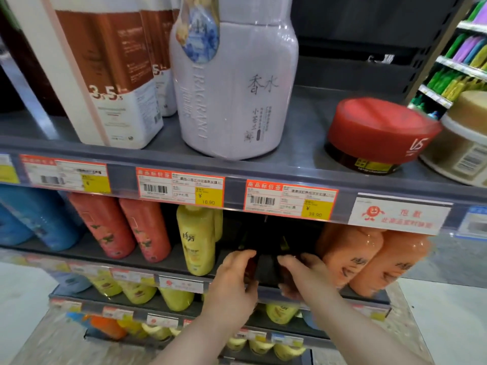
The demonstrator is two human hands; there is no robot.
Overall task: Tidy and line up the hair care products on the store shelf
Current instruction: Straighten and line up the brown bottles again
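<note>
- Because the slot between the yellow bottle and the orange bottles lies in shadow under the upper shelf, I read the dark bottles there only as black shapes; I cannot tell how many there are.
- Location: second shelf down, near its front lip, below the 39.90 price tag.
- Left hand: fingers curled over the upper left side of the dark bottles and closed on them, with nothing else held.
- Right hand: fingers curled in from the right side, wrapped on the same dark group.
- Judgement: a hand on each flank lets the group be squared without it tipping into either neighbour.
- Judgement: the yellow and orange bottles stand at the shelf front, so the aim is probably to bring the dark ones to that line, labels outward.
- Risk: the slot is tight, and the yellow bottle sits just beside the left knuckles.
</note>
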